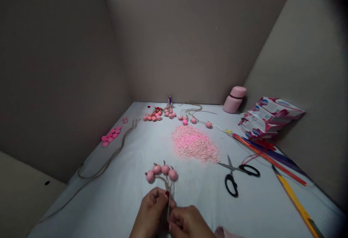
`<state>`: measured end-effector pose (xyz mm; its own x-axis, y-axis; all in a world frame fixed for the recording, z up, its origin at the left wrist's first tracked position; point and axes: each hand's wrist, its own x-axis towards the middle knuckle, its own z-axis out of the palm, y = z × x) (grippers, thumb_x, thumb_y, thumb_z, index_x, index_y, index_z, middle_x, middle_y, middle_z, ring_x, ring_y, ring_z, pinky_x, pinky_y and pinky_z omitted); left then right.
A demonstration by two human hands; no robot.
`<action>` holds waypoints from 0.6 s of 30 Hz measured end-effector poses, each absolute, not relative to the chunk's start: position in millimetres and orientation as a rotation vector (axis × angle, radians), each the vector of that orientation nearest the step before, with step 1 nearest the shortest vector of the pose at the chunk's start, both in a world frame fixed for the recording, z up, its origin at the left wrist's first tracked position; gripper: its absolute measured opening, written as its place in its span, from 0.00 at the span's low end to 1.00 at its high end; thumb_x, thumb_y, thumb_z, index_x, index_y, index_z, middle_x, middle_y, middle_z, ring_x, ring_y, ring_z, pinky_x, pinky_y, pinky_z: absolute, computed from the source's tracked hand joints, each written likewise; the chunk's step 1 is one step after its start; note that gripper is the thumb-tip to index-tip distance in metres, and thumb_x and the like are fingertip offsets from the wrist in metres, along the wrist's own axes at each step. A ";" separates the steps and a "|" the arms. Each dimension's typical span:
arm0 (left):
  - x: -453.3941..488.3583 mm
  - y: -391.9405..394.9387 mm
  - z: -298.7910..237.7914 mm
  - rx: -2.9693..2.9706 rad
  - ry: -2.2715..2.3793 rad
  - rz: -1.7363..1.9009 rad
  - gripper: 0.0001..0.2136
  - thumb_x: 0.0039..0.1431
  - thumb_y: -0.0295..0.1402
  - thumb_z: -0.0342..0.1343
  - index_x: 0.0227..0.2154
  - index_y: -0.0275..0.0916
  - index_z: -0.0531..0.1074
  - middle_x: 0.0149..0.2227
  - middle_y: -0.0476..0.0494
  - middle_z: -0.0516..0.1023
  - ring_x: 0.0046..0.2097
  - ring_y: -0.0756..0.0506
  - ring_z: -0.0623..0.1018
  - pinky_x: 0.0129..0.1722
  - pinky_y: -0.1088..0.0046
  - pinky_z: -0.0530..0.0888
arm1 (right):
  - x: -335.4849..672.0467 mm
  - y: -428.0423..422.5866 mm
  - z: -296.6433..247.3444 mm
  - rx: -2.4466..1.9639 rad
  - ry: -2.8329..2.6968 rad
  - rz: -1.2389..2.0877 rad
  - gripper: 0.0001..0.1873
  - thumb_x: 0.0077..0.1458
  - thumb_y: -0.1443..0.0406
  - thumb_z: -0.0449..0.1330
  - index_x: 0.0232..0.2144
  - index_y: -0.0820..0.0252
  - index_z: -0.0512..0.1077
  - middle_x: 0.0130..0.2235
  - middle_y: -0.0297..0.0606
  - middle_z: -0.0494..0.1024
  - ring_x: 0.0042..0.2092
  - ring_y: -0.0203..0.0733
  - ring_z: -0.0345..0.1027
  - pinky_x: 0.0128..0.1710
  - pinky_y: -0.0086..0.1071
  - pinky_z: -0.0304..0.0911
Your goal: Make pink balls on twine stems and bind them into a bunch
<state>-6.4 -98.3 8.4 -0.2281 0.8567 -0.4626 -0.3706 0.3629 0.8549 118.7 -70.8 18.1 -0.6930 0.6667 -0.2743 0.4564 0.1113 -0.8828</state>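
Observation:
Close to the table's near edge, my left hand [152,209] is closed, its thumb and finger pinching a bundle of twine cords [166,186]. From that bundle several pink beads [165,169] fan out on the white surface, each on its own cord with a small knot at the tip. My right hand [187,220] is closed just right of and below the left one, pinching the twine further down. Part of another pink bead shows between the two hands. The lower cord ends are hidden by my fingers.
Open scissors [231,171] lie right of a heap of pink beads or chips [194,143]. A yellow cutter [296,201], red sticks [272,160], boxes [272,116] and a pink bottle [235,100] line the right. Long twine [108,161] and pink discs [110,137] lie left; bead clusters [170,113] sit behind.

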 end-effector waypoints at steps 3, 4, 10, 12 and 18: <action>-9.5 -98.4 3.2 0.469 1.304 1.251 0.18 0.39 0.46 0.62 0.15 0.40 0.61 0.14 0.58 0.60 0.18 0.54 0.58 0.20 0.77 0.56 | 124.4 -63.7 26.1 -1.141 -2.154 1.483 0.11 0.48 0.65 0.53 0.16 0.61 0.64 0.19 0.30 0.63 0.23 0.33 0.55 0.22 0.26 0.49; -10.7 -98.7 2.1 0.472 1.297 1.258 0.19 0.38 0.46 0.63 0.15 0.40 0.60 0.14 0.59 0.60 0.18 0.55 0.58 0.20 0.78 0.55 | 125.4 -60.4 28.9 -1.158 -2.055 1.473 0.11 0.50 0.63 0.53 0.19 0.61 0.66 0.21 0.32 0.66 0.25 0.35 0.58 0.24 0.27 0.52; -13.0 -98.6 4.5 0.567 1.242 1.215 0.18 0.43 0.46 0.60 0.15 0.39 0.61 0.15 0.53 0.66 0.19 0.52 0.64 0.22 0.76 0.60 | 114.1 -48.8 30.5 -1.036 -1.435 2.098 0.19 0.48 0.53 0.58 0.35 0.61 0.63 0.28 0.34 0.71 0.29 0.35 0.66 0.26 0.25 0.59; -14.5 -98.0 9.0 0.615 1.242 1.182 0.17 0.44 0.46 0.59 0.17 0.40 0.62 0.14 0.52 0.67 0.19 0.50 0.67 0.23 0.72 0.63 | 108.3 -48.9 28.0 -1.049 -1.392 2.212 0.19 0.48 0.52 0.58 0.32 0.60 0.61 0.21 0.28 0.68 0.22 0.31 0.62 0.22 0.23 0.56; -26.4 -97.8 22.8 0.791 1.442 1.105 0.12 0.44 0.38 0.60 0.19 0.34 0.68 0.18 0.53 0.68 0.22 0.52 0.64 0.24 0.75 0.59 | 103.7 -46.8 26.0 -1.232 -1.351 2.265 0.16 0.46 0.54 0.58 0.23 0.57 0.59 0.12 0.17 0.51 0.12 0.25 0.35 0.13 0.26 0.28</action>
